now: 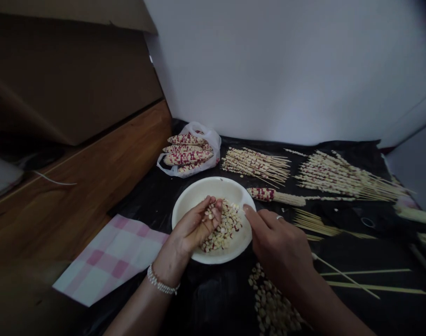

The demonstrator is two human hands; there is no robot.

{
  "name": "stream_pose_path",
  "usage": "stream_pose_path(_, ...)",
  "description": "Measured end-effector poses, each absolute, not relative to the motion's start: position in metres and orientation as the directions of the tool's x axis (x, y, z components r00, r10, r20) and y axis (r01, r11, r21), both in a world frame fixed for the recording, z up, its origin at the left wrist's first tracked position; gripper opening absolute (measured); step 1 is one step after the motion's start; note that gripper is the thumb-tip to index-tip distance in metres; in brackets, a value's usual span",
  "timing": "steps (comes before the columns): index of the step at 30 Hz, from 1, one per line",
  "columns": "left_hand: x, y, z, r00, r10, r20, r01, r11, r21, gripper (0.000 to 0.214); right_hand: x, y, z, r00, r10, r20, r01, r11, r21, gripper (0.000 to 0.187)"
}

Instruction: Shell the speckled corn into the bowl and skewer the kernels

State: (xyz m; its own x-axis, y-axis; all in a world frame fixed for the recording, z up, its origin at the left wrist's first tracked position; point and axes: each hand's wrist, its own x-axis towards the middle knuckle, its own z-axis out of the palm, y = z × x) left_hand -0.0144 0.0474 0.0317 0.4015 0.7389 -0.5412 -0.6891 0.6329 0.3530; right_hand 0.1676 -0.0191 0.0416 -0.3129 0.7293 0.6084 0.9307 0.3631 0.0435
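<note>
A white bowl (195, 193) holds a heap of pale and red corn kernels (224, 229). My left hand (192, 228) lies over the bowl, palm up and cupped, with a few kernels resting on its fingers. My right hand (279, 240) hovers at the bowl's right rim, fingers drawn together toward the kernels, and a thin wooden skewer (346, 276) sticks out from under it. A skewer threaded with kernels (276, 196) lies just beyond the bowl.
A plastic bag of red-and-white corn cobs (188, 151) sits behind the bowl. Two bundles of threaded skewers (257, 163) (342, 179) lie on the black sheet. Bare skewers (367, 270) lie right, loose kernels (272, 303) near me, a pink checked cloth (111, 256) left.
</note>
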Motion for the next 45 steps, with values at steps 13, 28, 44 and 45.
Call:
stream_pose_path(13, -0.011, 0.043, 0.032, 0.293, 0.812, -0.504, -0.72, 0.534, 0.442, 0.017, 0.163, -0.018, 0.038, -0.33, 0.731, 0.597, 0.922, 0.385, 0.038, 0.034)
stream_pose_path(28, -0.006, 0.039, 0.031, 0.276, 0.829, -0.486, -0.681, 0.526, 0.51, 0.012, 0.16, -0.019, 0.036, -0.34, 0.739, 0.581, 0.917, 0.398, 0.031, 0.034)
stream_pose_path(44, -0.006, 0.037, 0.033, 0.214, 0.829, -0.516, -0.628, 0.522, 0.577, 0.014, 0.161, -0.022, 0.038, -0.329, 0.751, 0.572, 0.929, 0.365, 0.054, 0.036)
stream_pose_path(45, -0.005, 0.037, 0.033, 0.212, 0.829, -0.517, -0.626, 0.522, 0.579, 0.014, 0.16, -0.022, 0.038, -0.327, 0.75, 0.575, 0.929, 0.366, 0.05, 0.036)
